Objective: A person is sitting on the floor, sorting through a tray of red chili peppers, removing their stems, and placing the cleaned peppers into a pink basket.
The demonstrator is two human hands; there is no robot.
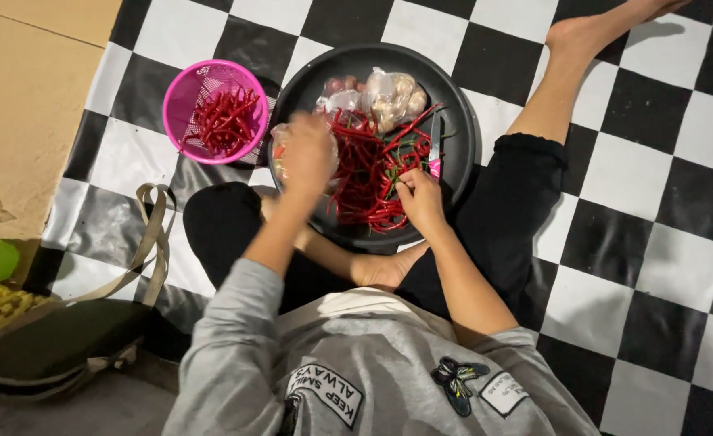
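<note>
A person sits on a black-and-white checkered mat [655, 169] with a round black tray [453, 105] in front of the knees. A heap of red chilies [368, 173] lies in the middle of the tray, running from about 12 o'clock down to 6 o'clock of it.

The right hand [421, 198] rests at the 5 o'clock edge of the heap. Its fingers [407, 179] are pinched together on a chili at the pile's right side, so the chilies lie just at and to the left of the fingertips. A knife [434, 149] with a pink handle lies on the tray at about 12 o'clock from this hand, close beside it.

The left hand [308, 153] is over the 9 o'clock side of the tray and is blurred; whether its fingers are apart or closed cannot be told. The chili heap lies just to its right, at 3 o'clock from it.

At the tray's 12 o'clock sit clear plastic bags [388, 93] holding pale bulbs. A pink basket [180, 101] with more red chilies stands just off the tray at 9 to 10 o'clock. A dark bag [58, 343] with a beige strap lies at the lower left of the view.
</note>
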